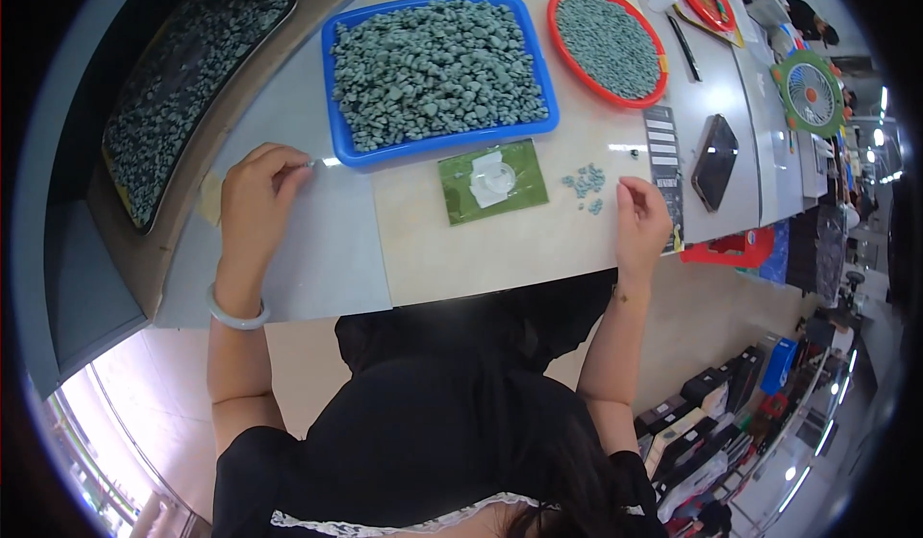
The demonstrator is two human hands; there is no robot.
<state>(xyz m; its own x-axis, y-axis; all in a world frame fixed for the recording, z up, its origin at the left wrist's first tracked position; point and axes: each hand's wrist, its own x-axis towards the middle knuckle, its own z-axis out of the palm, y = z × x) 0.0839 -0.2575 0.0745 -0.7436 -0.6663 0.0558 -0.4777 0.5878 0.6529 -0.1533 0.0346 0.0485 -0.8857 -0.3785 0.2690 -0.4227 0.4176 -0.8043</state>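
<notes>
My left hand (258,197), a pale bangle (237,309) on its wrist, hovers left of the blue tray with thumb and index finger pinched. Something tiny may be at the fingertips; I cannot make it out. The blue tray (348,156) is heaped with grey-green stone chips (437,72). My right hand (642,223) is at the table's right side, thumb and fingers together, and what they hold, if anything, is hidden. Just left of it lies a small loose group of green chips (583,182). Between the hands rests a green flat packet (461,206) with a white patch (491,179).
A round red tray (555,33) holds smaller chips. On the left, a dark tray (144,213) of chips stands in a grey compartment. Rightward are a printed card strip (663,168), a phone (715,163), a black pen (685,48) and a green-orange fan (810,94).
</notes>
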